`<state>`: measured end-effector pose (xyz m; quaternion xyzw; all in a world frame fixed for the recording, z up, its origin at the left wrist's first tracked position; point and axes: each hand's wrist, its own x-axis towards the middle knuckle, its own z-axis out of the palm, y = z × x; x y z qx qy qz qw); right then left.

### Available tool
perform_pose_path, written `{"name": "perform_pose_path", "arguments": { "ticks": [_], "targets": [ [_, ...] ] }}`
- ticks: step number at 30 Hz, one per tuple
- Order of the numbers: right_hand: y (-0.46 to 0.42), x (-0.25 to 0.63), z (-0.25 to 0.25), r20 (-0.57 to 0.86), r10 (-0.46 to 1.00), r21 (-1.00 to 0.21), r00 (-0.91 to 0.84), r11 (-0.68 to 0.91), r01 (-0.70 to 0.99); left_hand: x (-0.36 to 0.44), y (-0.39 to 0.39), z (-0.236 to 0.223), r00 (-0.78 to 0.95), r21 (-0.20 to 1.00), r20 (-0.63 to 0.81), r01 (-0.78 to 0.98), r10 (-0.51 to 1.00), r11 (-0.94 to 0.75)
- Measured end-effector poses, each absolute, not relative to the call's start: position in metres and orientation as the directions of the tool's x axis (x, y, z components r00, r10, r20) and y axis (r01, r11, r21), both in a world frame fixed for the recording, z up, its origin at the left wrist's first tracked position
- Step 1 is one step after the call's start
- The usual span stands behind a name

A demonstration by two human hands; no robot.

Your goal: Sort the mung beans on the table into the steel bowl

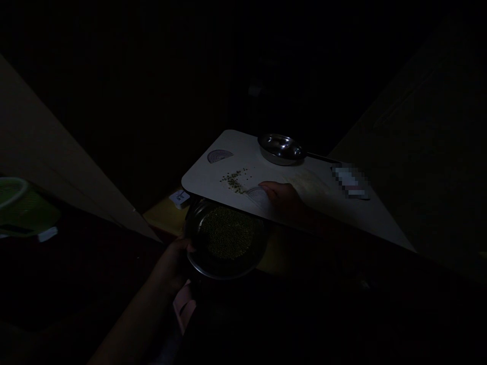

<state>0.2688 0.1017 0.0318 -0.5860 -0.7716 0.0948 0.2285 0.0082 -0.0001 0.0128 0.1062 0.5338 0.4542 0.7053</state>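
My left hand (179, 256) is closed on the rim of a metal bowl (222, 276), thumb over the inside edge. Small green beans (228, 233), which look like mung beans, cover its bottom. The bowl is just below the near edge of a white table (201, 175). On the tabletop lies a loose scatter of the same beans (236, 181). To the right of them, my right hand (285, 197) rests low over the surface, fingers stretched to the left and nothing seen in it. Its lower part is lost in shadow.
A second metal bowl (281, 151) stands at the table's far edge. A phone-like, blurred-out object (350, 181) lies on the right. A small white box (179, 198) sits below the left corner. Far left is a green basket (26, 210). The room is very dark.
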Motion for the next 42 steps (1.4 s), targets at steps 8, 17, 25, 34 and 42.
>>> {"name": "perform_pose_path", "arguments": {
  "ticks": [8,17,25,34,42],
  "targets": [
    [0.105,0.249,0.031,0.272,0.941,-0.430,-0.202,0.306,0.849,0.007,0.000,0.014,0.027,0.600,-0.696,-0.526,0.718,0.602],
    [0.091,0.257,0.039,0.277,0.929,-0.497,-0.245,0.356,0.791,0.005,-0.001,0.007,0.041,0.642,-0.639,-0.522,0.768,0.562],
    [0.089,0.236,0.034,0.263,0.931,-0.451,-0.253,0.351,0.820,0.006,0.000,0.008,0.031,0.623,-0.671,-0.518,0.741,0.586],
    [0.090,0.251,0.029,0.261,0.936,-0.402,-0.236,0.328,0.855,0.004,0.000,0.002,0.064,0.630,-0.637,-0.532,0.768,0.566],
    [0.091,0.256,0.029,0.265,0.943,-0.380,-0.201,0.294,0.877,0.002,0.001,-0.003,0.068,0.645,-0.617,-0.526,0.784,0.554]
  ]
}}
